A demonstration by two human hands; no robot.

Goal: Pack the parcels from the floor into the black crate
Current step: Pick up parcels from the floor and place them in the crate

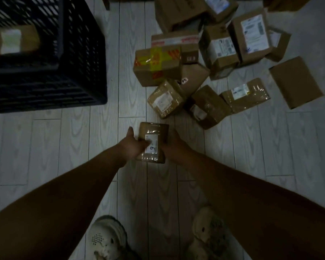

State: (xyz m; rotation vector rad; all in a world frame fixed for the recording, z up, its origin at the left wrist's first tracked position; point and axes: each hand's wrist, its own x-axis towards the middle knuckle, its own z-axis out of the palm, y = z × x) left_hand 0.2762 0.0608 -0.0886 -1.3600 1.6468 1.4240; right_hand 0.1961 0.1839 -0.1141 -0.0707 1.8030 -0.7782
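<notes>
A small brown taped parcel (154, 132) with a white label is gripped between both my hands over the floor. My left hand (132, 145) presses its left side, thumb on the label. Against its right side sits my right hand (174, 143). The black lattice crate (79, 53) stands at the upper left and holds a brown parcel with a white label (13, 41). A pile of several cardboard parcels (204, 59) lies on the floor at the upper right, the nearest being a taped one (165, 99) just beyond my hands.
The floor is pale wood-look planks (64, 147). A box with yellow and red tape (158, 66) sits at the pile's left edge, and a plain box (295, 81) lies at the far right. My two light shoes (109, 239) show at the bottom.
</notes>
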